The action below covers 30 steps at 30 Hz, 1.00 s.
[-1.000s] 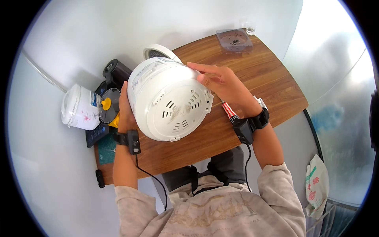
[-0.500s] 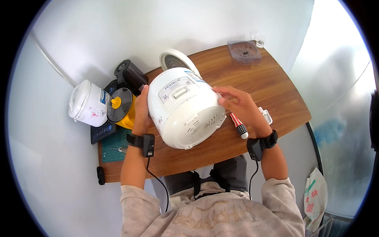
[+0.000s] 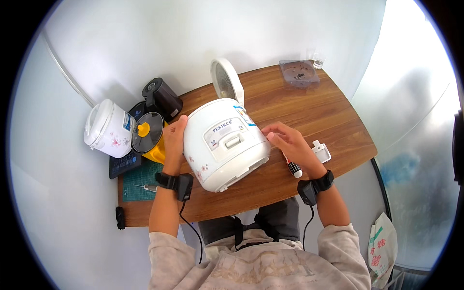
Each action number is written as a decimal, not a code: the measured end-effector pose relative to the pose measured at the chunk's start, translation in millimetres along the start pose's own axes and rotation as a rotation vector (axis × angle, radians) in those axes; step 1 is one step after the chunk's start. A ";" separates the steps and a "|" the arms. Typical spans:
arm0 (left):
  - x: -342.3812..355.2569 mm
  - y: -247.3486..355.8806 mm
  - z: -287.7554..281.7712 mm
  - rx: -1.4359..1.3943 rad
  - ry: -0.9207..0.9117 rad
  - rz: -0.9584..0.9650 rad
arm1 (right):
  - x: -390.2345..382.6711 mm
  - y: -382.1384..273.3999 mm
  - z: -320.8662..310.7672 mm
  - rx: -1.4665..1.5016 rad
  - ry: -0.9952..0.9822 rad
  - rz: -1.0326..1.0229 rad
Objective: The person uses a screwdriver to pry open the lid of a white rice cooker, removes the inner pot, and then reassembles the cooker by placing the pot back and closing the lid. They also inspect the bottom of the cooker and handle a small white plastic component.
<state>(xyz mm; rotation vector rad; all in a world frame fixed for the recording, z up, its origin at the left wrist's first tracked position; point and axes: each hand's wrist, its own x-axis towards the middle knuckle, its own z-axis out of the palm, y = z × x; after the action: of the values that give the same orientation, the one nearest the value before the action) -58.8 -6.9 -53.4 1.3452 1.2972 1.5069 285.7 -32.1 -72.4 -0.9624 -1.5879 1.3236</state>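
Note:
The white rice cooker [image 3: 212,162], with floral print and a front latch, leans forward over the wooden table [image 3: 338,125]. Its open lid [image 3: 233,82] stands up at the back. My left hand [image 3: 175,140] is closed on the cooker's left side, thumb near the top rim. My right hand [image 3: 290,144] has its fingertips on the cooker's right side, fingers curled round it. Beside my right hand lie a striped, star-patterned handle [image 3: 295,169] and a white plastic piece [image 3: 323,153].
A second white cooker [image 3: 106,135], a yellow pot [image 3: 145,137], a black kettle [image 3: 169,101] and a black hotplate [image 3: 121,166] crowd the left. A green mat [image 3: 135,193] holds a screwdriver [image 3: 150,187]. A clear tray [image 3: 304,67] and glass [image 3: 318,61] sit at the back right.
The cooker has tipped back down from showing its underside to showing its front, its lid now more visible and upright. Both hands have moved with it, still holding it.

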 end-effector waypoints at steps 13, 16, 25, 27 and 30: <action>-39.1 54.4 16.7 0.486 0.036 0.646 | 79.7 -62.4 -32.1 -0.229 0.044 -0.114; -47.7 71.1 24.3 0.682 -0.020 0.883 | 95.5 -74.9 -43.5 -0.321 0.128 -0.237; -55.8 62.3 50.7 0.876 0.006 1.235 | 108.1 -129.3 -52.6 -0.567 0.371 -0.244; -55.2 57.8 53.0 0.880 0.008 1.245 | 108.0 -133.5 -55.0 -0.626 0.370 -0.238; -50.5 47.0 52.3 0.883 0.008 1.240 | 107.0 -130.7 -51.3 -0.660 0.376 -0.280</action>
<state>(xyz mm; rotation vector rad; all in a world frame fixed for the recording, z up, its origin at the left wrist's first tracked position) 6.8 -54.7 -23.2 3.0995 1.1826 1.6466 289.4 65.3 74.8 -1.2297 -1.7989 0.3834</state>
